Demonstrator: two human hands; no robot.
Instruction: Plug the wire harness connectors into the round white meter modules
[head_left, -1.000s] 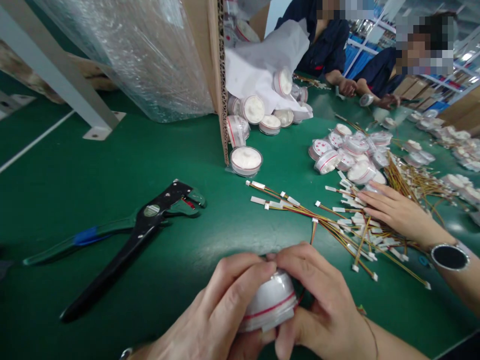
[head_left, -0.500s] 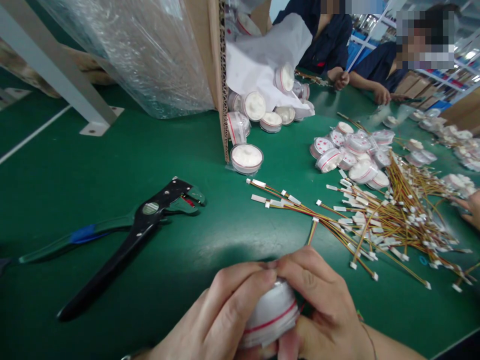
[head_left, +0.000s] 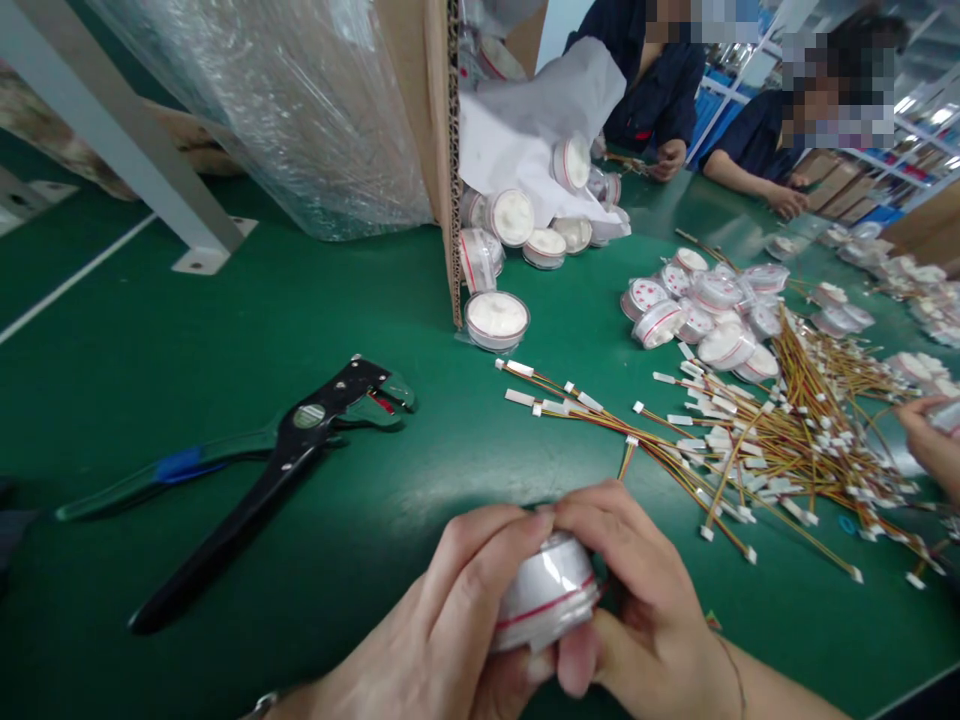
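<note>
At the bottom middle I hold a round plastic-wrapped case [head_left: 546,590], whose clear bag has a red line across it. My left hand [head_left: 457,610] wraps its left side, fingers over the top and thumb below. My right hand [head_left: 637,600] grips the right side in the same way, and the fingertips of both hands meet at the top. What the case contains is hidden. Just beyond my right hand, thin yellow-brown cables [head_left: 652,440] with white connectors fan out from a large tangled heap [head_left: 810,400].
Wire-stripping pliers [head_left: 300,430] lie to the left. Similar wrapped round cases [head_left: 712,295] are piled beyond the cables, with more spilling from a cardboard box [head_left: 442,150]. A metal leg [head_left: 142,130] stands at upper left. Co-workers' hands [head_left: 787,198] are across the table; another [head_left: 930,440] is at right.
My hands and the held case have risen slightly, and the case shows a little more of its shiny side. At the right edge, another person's hand now holds a case.
</note>
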